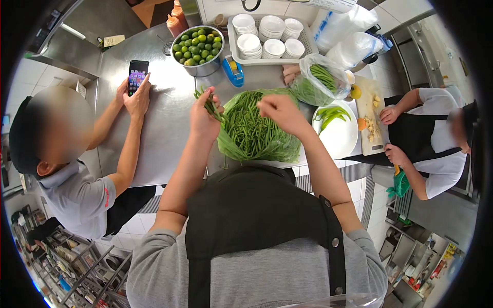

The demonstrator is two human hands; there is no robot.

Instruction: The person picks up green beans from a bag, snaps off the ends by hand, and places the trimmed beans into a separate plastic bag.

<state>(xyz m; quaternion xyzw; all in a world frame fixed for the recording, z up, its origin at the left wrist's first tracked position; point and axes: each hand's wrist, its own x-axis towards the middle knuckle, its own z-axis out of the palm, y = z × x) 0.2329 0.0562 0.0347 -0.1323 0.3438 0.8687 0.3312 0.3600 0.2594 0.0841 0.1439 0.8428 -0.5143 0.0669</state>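
Observation:
A small bunch of cut green beans (211, 107) is gripped in my left hand (204, 119), its fingers wrapped round them at the upper left of the pile. A large heap of cut green beans (249, 126) lies in a light green plastic bag (280, 154) right in front of me. Over the right part of this heap is my right hand (284, 114), its fingers curled and pressed together. What they hold, if anything, is hidden.
Behind the heap stand a metal pot of limes (197, 46), a blue tape dispenser (233, 73) and a rack of white bowls (268, 62). To the right are a bag of long beans (322, 77), a white bowl (339, 141) with green peppers, and a co-worker's cutting board (368, 97). A person at left holds a phone (138, 78).

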